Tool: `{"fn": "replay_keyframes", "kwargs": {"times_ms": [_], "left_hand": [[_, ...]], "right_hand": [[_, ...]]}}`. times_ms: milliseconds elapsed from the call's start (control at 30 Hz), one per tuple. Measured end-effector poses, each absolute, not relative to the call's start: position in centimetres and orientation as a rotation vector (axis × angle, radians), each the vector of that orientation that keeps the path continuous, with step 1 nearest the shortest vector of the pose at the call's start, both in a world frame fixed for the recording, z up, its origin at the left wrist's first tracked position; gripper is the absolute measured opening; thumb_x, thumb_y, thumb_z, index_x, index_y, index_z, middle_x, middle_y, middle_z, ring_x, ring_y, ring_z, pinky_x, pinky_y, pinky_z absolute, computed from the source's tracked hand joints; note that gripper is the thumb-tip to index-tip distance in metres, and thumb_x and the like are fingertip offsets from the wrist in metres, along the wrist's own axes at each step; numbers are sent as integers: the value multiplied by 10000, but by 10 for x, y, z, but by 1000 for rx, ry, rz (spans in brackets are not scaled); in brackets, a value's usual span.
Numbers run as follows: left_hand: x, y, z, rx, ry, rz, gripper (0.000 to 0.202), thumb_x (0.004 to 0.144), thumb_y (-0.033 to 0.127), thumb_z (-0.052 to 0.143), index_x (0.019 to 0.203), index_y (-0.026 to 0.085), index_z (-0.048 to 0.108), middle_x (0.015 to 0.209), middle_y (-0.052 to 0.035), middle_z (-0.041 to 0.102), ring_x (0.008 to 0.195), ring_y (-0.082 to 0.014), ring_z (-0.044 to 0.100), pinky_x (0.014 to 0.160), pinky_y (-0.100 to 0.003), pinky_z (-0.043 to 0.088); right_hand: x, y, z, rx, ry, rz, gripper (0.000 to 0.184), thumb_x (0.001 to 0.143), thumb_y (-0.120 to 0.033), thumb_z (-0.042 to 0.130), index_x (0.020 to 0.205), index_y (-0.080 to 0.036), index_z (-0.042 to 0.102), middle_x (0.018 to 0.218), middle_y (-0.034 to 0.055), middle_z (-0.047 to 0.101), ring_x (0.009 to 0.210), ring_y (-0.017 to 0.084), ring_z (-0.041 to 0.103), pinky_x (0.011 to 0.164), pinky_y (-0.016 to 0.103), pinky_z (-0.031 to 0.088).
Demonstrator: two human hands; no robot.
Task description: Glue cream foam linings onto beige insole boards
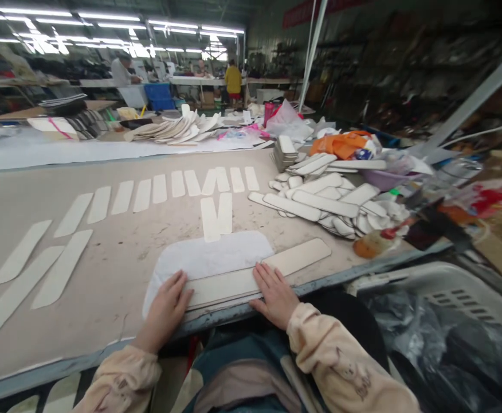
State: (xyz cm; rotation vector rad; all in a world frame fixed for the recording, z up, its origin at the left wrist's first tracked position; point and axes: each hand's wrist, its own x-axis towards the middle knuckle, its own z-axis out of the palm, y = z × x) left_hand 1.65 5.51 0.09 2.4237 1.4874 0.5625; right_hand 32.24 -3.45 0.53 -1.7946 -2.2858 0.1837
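A long off-white strip (223, 287) with rounded ends lies near the table's front edge, on a white rounded sheet (216, 252). My left hand (168, 304) rests at the strip's left end, fingers stretched and thumb apart. Across the strip's middle, my right hand (274, 292) lies flat with its fingers out. A second long strip (306, 256) extends to the right from under my right hand; how the two overlap is hidden there. Two short pale strips (210, 218) touch the sheet's back edge.
Rows of pale strips (122, 197) spread over the table (117, 258). A heap of dark-edged strips (328, 198) is at right, beside a bottle of orange liquid (369, 244). A white basket (440, 275) with plastic bags stands right of me. Other people (232, 79) are far back.
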Motion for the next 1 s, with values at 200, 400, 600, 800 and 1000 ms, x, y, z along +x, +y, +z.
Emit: {"fn": "replay_keyframes", "kwargs": {"times_ms": [200,400,600,800,1000], "left_hand": [[16,62,9,2277,1542,611,325,698,450,596,877,182,640,1123,-112,603,1054,-279,545,955,-425,411],[35,43,29,1382,1519,812,377,586,482,711,802,194,597,637,41,577,570,-125,535,526,-227,424],[40,32,27,743,1268,1072,577,553,283,794,1090,199,599,635,56,580,597,-91,564,571,-188,466],[53,27,26,464,1303,1207,176,709,83,628,868,142,677,852,-40,676,737,-98,618,663,-177,519],[67,27,36,421,1303,1229,180,741,43,573,861,136,670,809,-39,675,669,-102,623,583,-183,531]], "right_hand": [[328,-31,-6,-1690,-1871,127,597,897,-394,457,1398,-96,324,1384,163,391,1289,248,338,1072,435,306],[336,-23,-6,-1616,-1541,354,528,793,-297,581,1294,-168,477,1181,114,570,1074,233,529,966,395,425],[342,-21,5,-1499,-1163,794,245,772,-395,604,877,-187,679,754,3,635,678,153,552,658,263,460],[347,-26,16,-1452,-1036,850,328,755,-453,615,620,-156,584,543,-42,435,533,100,387,492,221,302],[350,-27,27,-1391,-941,914,348,735,-492,617,641,-167,538,547,-47,411,507,89,389,458,206,312]]}}
